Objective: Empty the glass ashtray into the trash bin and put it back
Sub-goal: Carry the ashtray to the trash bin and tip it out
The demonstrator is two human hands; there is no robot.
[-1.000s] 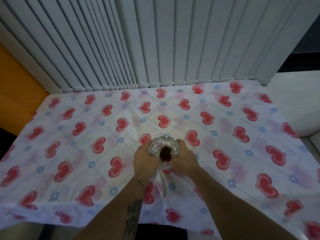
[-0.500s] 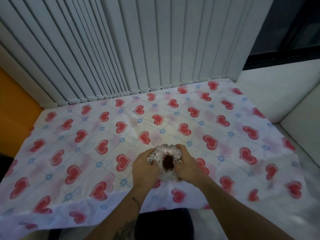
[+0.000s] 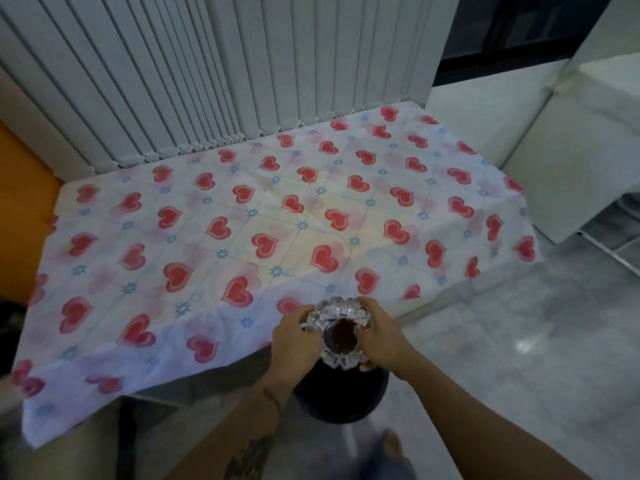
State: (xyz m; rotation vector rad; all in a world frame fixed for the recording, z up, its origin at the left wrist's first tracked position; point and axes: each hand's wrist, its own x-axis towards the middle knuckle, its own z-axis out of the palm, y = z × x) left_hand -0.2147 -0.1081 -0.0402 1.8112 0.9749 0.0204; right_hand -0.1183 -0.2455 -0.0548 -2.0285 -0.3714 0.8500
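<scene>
Now the glass ashtray [image 3: 341, 336], clamped between left hand [image 3: 294, 341] and right hand [image 3: 381, 337], had left the counter [image 3: 242, 220], clearing its near edge to hang upright above the trash bin [image 3: 341, 400]; tipping judged next.

One head view — looking steeply down, close over the hands [image 3: 337, 336]
</scene>
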